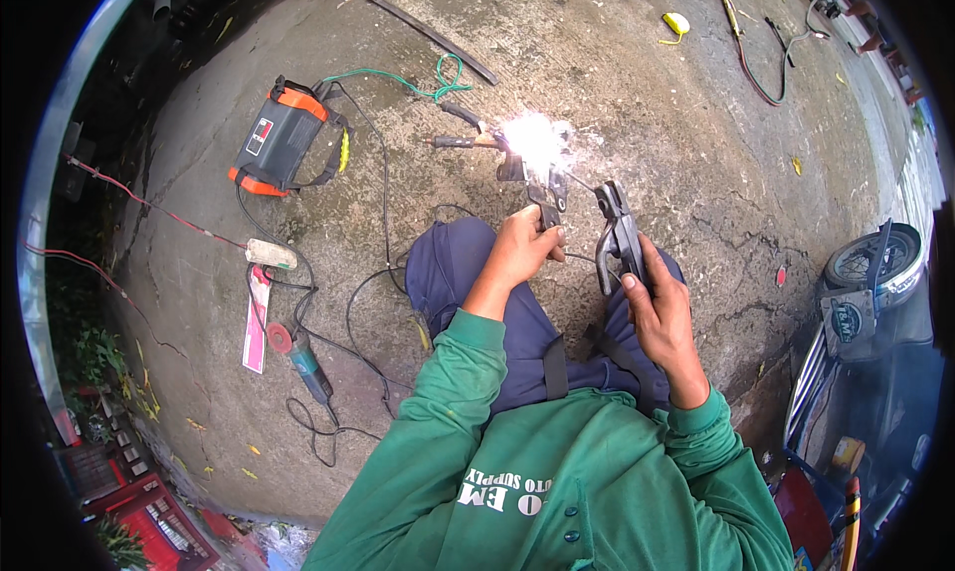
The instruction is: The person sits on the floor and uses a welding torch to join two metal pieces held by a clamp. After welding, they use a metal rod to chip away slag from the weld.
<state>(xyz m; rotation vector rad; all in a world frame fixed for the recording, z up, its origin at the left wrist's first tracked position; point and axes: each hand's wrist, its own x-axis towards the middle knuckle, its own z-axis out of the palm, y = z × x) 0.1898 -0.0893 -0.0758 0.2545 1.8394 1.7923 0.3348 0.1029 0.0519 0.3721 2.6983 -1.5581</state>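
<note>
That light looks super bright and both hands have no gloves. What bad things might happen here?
1. The arc throws sparks close to the bare left hand, which holds pliers beside it; it may get burned.
2. The right hand grips the electrode holder ungloved; heat or shock seems possible.
3. Cables loop on the concrete by the grinder and welder; someone might trip.

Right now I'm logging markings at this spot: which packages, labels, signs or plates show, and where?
Welding machine: upper left on the concrete, black and orange box with a small red-and-white label.
Flat packet: left, long pink and white strip.
Plate: right, on a motorcycle's rear, dark rectangle.
Shirt print: white lettering on green.
</note>
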